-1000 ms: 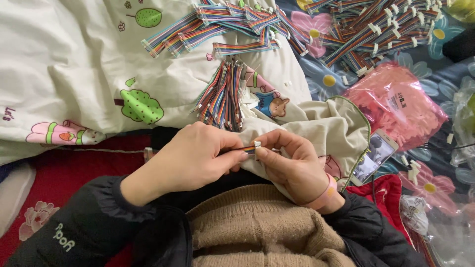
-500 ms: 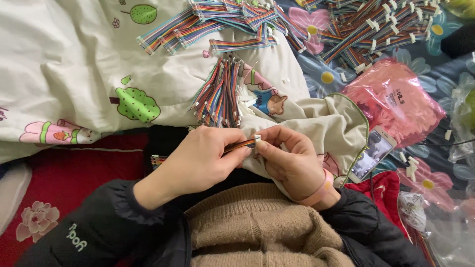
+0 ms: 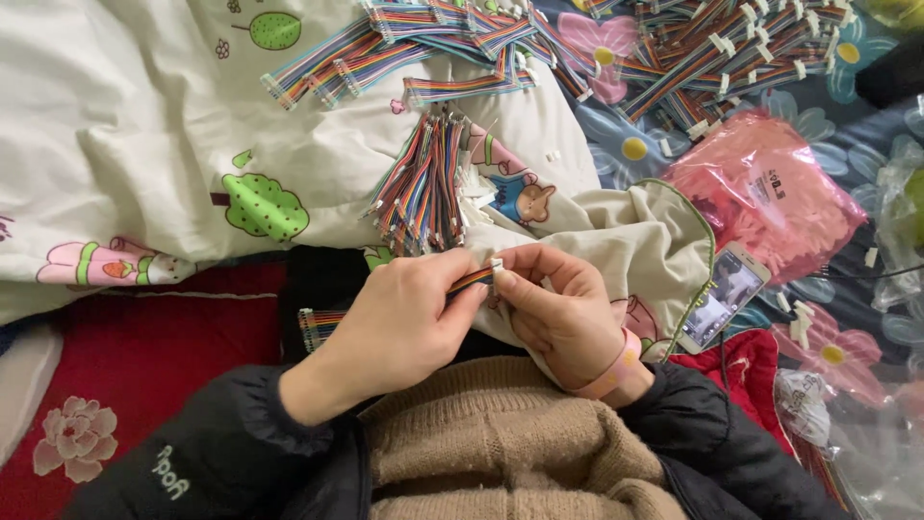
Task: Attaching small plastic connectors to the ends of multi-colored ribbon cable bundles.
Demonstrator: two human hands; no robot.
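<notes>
A person's left hand [image 3: 404,323] pinches the end of a rainbow ribbon cable [image 3: 472,280], while the right hand [image 3: 558,308] grips a small white connector [image 3: 497,264] at its tip. Both meet just above the lap, near a loose cable bundle [image 3: 423,188] on a cartoon-print sheet [image 3: 144,125]. Keeping the wires flat and square to the connector probably matters most.

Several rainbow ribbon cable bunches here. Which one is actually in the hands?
The short ribbon cable pinched between left hand and right hand, white connector at its tip. The loose bundle and far piles lie untouched on the bedding.
</notes>
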